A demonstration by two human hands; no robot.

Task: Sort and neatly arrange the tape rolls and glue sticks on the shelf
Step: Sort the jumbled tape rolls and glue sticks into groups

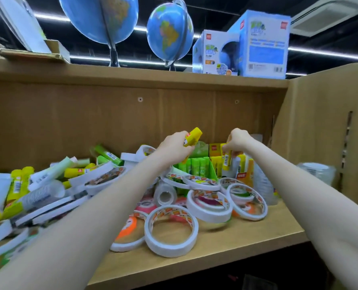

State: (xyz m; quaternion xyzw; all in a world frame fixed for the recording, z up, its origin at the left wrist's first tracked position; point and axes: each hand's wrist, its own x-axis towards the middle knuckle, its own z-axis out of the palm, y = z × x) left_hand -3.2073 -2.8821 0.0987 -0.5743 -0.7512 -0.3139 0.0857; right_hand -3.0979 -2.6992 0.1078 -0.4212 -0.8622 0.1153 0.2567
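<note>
Here, with the left hand [175,148] gripping a yellow glue stick [192,136] above the green display box [197,167], the right hand [236,141] pinching another [226,159] should stand it upright beside that box.

Yellow glue stick [192,137] with a red logo, a second yellow glue stick [226,159] bearing a white barcode label; lime-green glue sticks [197,166] in a green display box [212,172]; white tape rolls [170,231] printed with orange-red logos inside; an orange roll [126,228], a pink roll [145,206]; tan wooden shelf [247,239]; blue globes [169,31] with green and yellow continents; pale blue globe boxes [264,43]
</note>
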